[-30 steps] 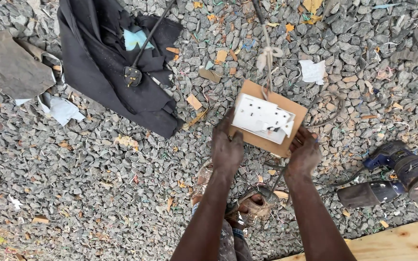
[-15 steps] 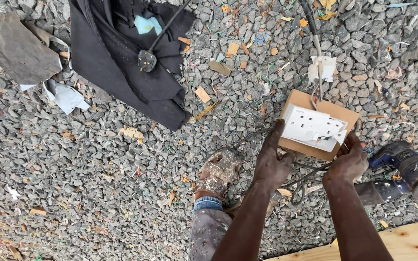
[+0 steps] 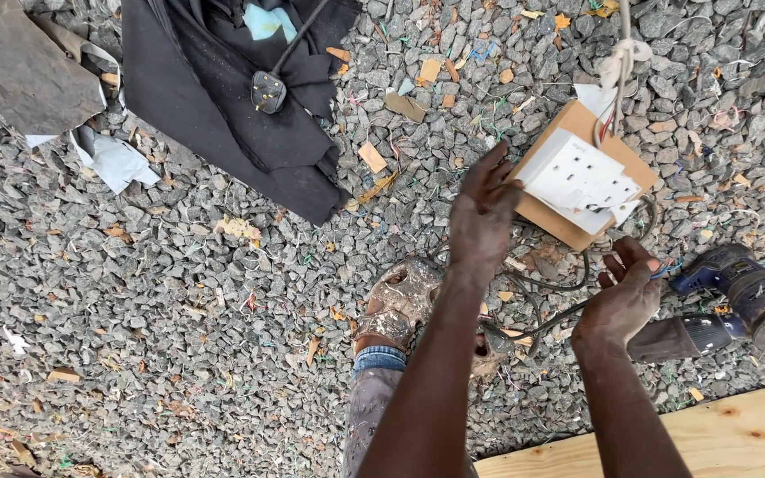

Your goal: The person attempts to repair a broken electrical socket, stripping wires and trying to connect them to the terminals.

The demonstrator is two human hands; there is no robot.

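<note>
A white socket block (image 3: pixel 582 180) is mounted on a small brown board (image 3: pixel 544 216) that lies on grey gravel, with wires and a knotted cord rising from its top edge. My left hand (image 3: pixel 482 215) hovers just left of the board, fingers spread, holding nothing. My right hand (image 3: pixel 622 294) is below the board, palm up and fingers apart, also holding nothing. A black cable (image 3: pixel 549 322) loops on the gravel between my hands and runs under my right hand. My foot in a dusty sandal (image 3: pixel 400 301) stands below my left hand.
A black cloth (image 3: pixel 223 106) with a black plug (image 3: pixel 268 91) on it lies at the top left. A dark power tool (image 3: pixel 737 301) lies at the right. A light wooden board (image 3: pixel 710 438) fills the bottom right corner. Paper scraps and a grey sheet (image 3: pixel 19 75) litter the gravel.
Both hands held the board's lower edge earlier. They have let go and pulled back, with fingers opening. The view has shifted, so the board sits further right.
</note>
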